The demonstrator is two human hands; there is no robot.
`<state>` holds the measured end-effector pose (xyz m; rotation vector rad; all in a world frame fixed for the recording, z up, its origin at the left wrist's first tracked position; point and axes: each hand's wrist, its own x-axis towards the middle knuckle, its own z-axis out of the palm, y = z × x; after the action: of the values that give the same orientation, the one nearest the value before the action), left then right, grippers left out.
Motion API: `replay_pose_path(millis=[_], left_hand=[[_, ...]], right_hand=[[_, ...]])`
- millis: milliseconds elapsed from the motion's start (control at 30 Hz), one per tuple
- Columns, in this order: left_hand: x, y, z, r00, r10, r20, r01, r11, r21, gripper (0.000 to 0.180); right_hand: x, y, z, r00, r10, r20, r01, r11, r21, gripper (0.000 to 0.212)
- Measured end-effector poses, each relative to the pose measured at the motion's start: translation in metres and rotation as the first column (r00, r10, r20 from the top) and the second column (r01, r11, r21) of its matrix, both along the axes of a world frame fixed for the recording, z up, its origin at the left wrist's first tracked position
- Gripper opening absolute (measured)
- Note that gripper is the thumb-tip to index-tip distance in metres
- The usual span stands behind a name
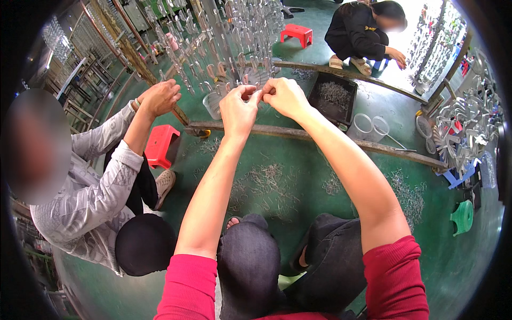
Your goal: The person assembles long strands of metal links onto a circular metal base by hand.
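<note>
Your forearms reach up and inward, elbows wide, and your two hands meet at the fingertips to the left of the black crate [335, 112]. Your left hand [239, 109] is upright with its back toward you, fingers curled and thumb pressed toward the fingertips. Your right hand [285, 97] comes in from the crate's side, its wrist bent and fingers folded into a pinch against the left. Both are drawn in tight, but you cannot tell from here whether a small piece sits between them. The hanging metal pieces [256, 34] are right behind your fingertips, in strands to the left of the crate and above it.

The crate holds a heap of small metal hooks [335, 93]. On its near side a wooden rail [320, 134] runs across, and closer to you more scattered hooks [272, 184] lie on the green floor [277, 152]. Clear plastic tubs [361, 125] stand just to the crate's near right. A red stool [296, 36] stands beyond it to the left, another red stool [160, 146] well to its left, and a green stool [463, 217] to its near right. A co-worker in a patterned shirt [96, 200] sits far left of the crate; another in black [352, 32] squats beyond it.
</note>
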<state>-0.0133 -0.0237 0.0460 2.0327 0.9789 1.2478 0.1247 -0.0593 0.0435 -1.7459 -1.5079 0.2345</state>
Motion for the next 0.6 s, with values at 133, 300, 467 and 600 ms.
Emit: replay_pose_path(millis=[133, 300, 467, 600], left_hand=[[0.005, 0.0, 0.005, 1.0, 0.013, 0.025, -0.012, 0.998, -0.054, 0.019], [0.006, 0.003, 0.005, 0.999, 0.042, -0.012, -0.043, 0.998, -0.045, 0.018], [0.009, 0.007, 0.001, 0.998, 0.057, 0.005, -0.057, 0.998, -0.015, 0.017], [0.014, 0.007, 0.002, 0.993, 0.116, -0.026, -0.116, 0.993, 0.007, 0.018]], right_hand=[[0.0, -0.003, 0.006, 1.0, -0.004, -0.006, 0.004, 1.0, -0.019, 0.016], [0.008, -0.004, 0.004, 0.998, 0.038, -0.047, -0.039, 0.999, -0.015, 0.016], [0.019, -0.013, 0.012, 0.987, 0.021, -0.159, -0.04, 0.992, -0.12, 0.016], [0.025, -0.018, 0.015, 0.955, 0.037, -0.296, -0.076, 0.99, -0.122, 0.016]])
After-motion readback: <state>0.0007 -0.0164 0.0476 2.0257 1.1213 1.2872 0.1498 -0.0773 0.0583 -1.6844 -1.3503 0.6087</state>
